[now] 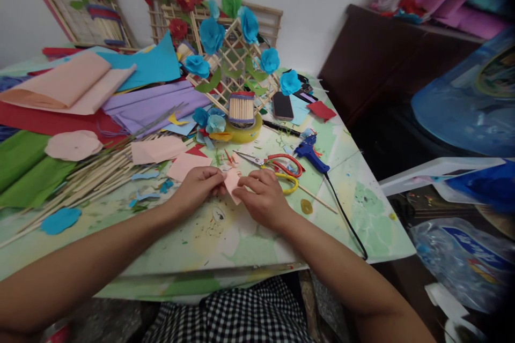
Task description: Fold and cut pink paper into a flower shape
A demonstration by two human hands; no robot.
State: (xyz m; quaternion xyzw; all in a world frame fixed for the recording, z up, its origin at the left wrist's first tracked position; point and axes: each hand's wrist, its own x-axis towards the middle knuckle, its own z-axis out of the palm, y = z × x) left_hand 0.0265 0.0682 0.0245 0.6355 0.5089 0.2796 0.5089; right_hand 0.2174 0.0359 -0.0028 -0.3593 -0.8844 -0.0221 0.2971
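Observation:
A small folded piece of pale pink paper (232, 184) is held between both hands above the front middle of the table. My left hand (203, 185) pinches its left edge with closed fingers. From the other side, the fingers and thumb of my right hand (263, 198) close on the paper. Just behind the right hand lie scissors (285, 166) with red and yellow handles, their blades pointing left. More pink paper pieces (189, 166) rest on the table beyond the left hand.
A blue glue gun (311, 153) with a black cord lies at right. Behind stands a stick lattice (225, 43) with blue paper flowers. A tape roll (245, 133), a phone (282, 106), bundled sticks (96, 174) and coloured paper sheets (156, 102) cover the table.

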